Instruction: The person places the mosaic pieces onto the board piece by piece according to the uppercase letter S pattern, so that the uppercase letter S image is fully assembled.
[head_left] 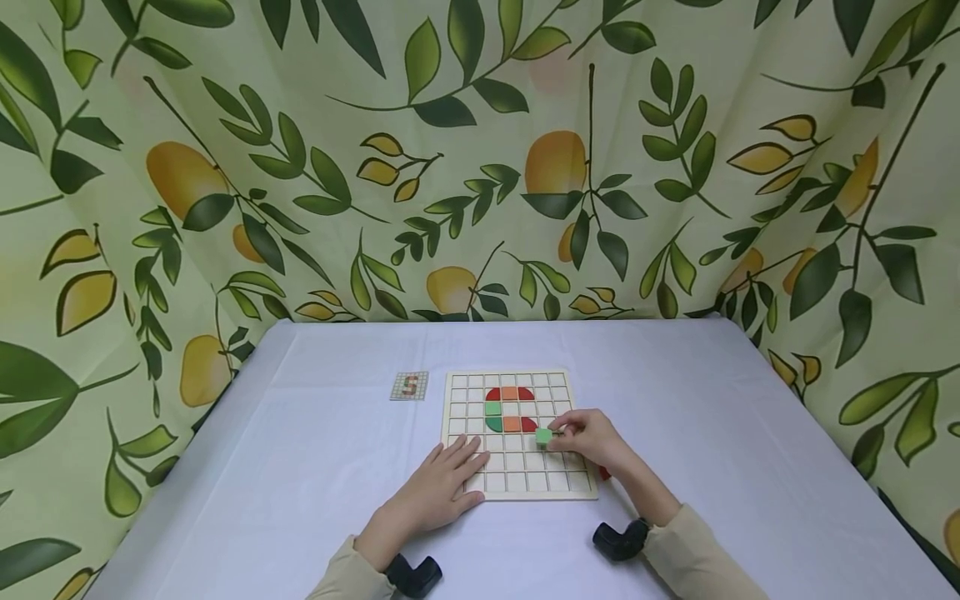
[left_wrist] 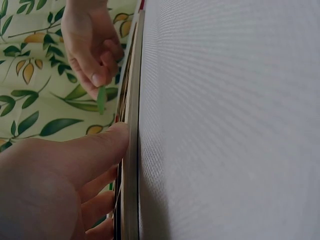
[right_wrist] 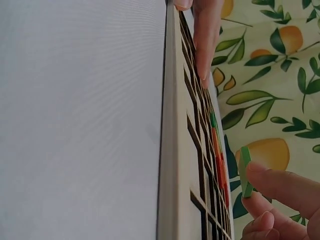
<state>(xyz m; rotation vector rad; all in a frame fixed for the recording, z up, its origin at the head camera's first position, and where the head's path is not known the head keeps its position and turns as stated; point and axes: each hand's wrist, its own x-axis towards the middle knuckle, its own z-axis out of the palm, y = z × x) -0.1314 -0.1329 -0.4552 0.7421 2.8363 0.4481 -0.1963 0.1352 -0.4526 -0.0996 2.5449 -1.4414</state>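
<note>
A square wooden grid board (head_left: 516,482) lies on the table. My left hand (head_left: 437,490) rests on its near left corner, fingers spread over the cells and thumb at the front edge. In my right hand (head_left: 591,437), thumb and fingers pinch a light green square tile (head_left: 543,437) above the board; the right wrist view shows this tile (right_wrist: 245,171) edge-on, raised off the grid. Set into the board are rounded red tiles (head_left: 493,393), orange square tiles (head_left: 510,392), another light green square (head_left: 492,408) and a rounded dark green tile (head_left: 493,424).
A small pattern card (head_left: 409,386) with a coloured figure on a grid lies left of the board. Something red (head_left: 604,472) shows beside the board's right edge, partly hidden by the right wrist. A leaf-and-fruit print curtain (head_left: 480,167) hangs behind the white-covered table (head_left: 300,467).
</note>
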